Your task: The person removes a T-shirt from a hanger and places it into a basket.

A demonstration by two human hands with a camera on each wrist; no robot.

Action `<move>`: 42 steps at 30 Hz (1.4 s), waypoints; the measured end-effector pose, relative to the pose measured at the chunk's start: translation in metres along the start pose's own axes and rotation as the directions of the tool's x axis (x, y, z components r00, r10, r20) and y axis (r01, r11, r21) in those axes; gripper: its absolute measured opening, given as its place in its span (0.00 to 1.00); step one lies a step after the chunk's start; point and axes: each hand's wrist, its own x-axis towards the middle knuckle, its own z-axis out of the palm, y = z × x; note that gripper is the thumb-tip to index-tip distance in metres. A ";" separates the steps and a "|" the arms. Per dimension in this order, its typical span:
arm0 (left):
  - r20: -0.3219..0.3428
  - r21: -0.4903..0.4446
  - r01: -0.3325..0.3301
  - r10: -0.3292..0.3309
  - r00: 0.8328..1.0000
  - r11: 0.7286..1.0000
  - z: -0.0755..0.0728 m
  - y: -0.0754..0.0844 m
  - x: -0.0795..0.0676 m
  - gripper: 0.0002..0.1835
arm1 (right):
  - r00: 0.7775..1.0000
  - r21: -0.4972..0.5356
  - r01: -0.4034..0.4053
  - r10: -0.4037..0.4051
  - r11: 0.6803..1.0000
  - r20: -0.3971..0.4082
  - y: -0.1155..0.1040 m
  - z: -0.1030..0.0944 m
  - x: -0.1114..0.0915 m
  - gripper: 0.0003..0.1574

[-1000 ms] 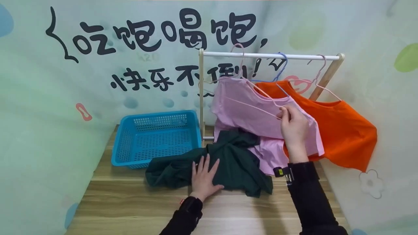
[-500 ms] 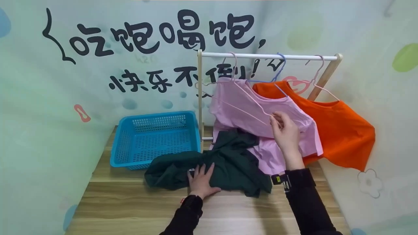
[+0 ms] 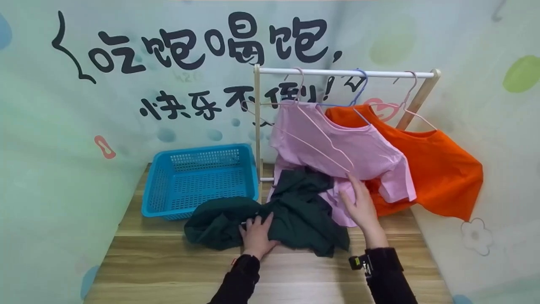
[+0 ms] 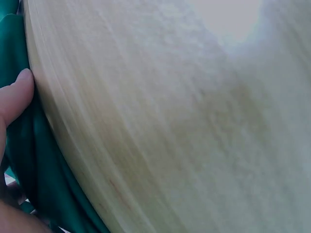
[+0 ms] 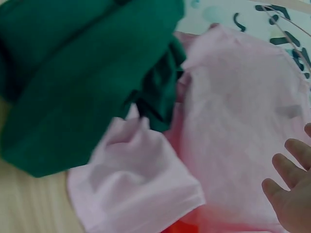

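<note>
A dark green garment [image 3: 299,226] lies crumpled on the table. My left hand [image 3: 256,238] rests on its near edge, fingers spread over the cloth by a small label; in the left wrist view the thumb [image 4: 22,92] lies on the green fabric. My right hand [image 3: 363,207] holds nothing, its fingers apart in the right wrist view. Its fingertips are right at the lower end of a bare pink hanger [image 3: 318,124], which hangs from the rail at a slant. Behind this hanger, a pink shirt [image 3: 337,147] hangs on a blue hanger [image 3: 358,90].
An orange shirt [image 3: 443,169] hangs at the right on another pink hanger [image 3: 409,95]. The rack's white rail [image 3: 329,72] sits on wooden posts. A blue basket [image 3: 202,179] with perforated sides stands left of the rack, close behind the green garment. Wood-grain tabletop [image 3: 168,270] shows in front.
My right hand has let go of the bare pink hanger and moved down. The hanger has swung left and lower. My left hand's fingers have drawn back slightly on the green garment.
</note>
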 end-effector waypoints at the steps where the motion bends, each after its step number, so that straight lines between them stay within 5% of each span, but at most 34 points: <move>1: -0.005 0.000 0.003 -0.003 1.000 1.000 0.000 0.000 0.000 0.48 | 1.000 -0.010 0.000 0.000 1.000 0.019 0.003 0.003 -0.005 0.37; 9: -0.043 0.008 0.007 -0.006 0.999 1.000 -0.008 -0.002 0.001 0.26 | 0.994 0.007 -0.002 0.001 1.000 0.107 0.020 0.023 -0.036 0.38; 15: -0.099 -0.222 0.019 -0.042 0.994 0.975 -0.032 -0.004 0.010 0.19 | 0.989 0.014 -0.063 0.061 0.998 0.133 0.030 0.025 -0.051 0.38; 24: -0.307 -0.526 -0.090 -0.090 0.947 0.846 -0.075 0.005 0.024 0.22 | 0.984 0.009 -0.107 0.104 0.994 0.144 0.035 0.020 -0.054 0.40; 32: -0.342 -0.749 -0.100 -0.252 0.905 0.655 -0.136 0.013 0.027 0.26 | 0.985 -0.025 -0.109 0.111 0.994 0.134 0.037 0.015 -0.054 0.40; 36: -0.395 -0.792 -0.135 -0.331 0.857 0.595 -0.181 0.008 0.025 0.29 | 0.987 -0.014 -0.099 0.100 0.995 0.124 0.037 0.010 -0.053 0.40; 42: -0.524 -0.778 -0.231 -0.401 0.751 0.584 -0.243 -0.015 0.024 0.21 | 0.988 -0.010 -0.118 0.119 0.993 0.103 0.036 -0.006 -0.046 0.40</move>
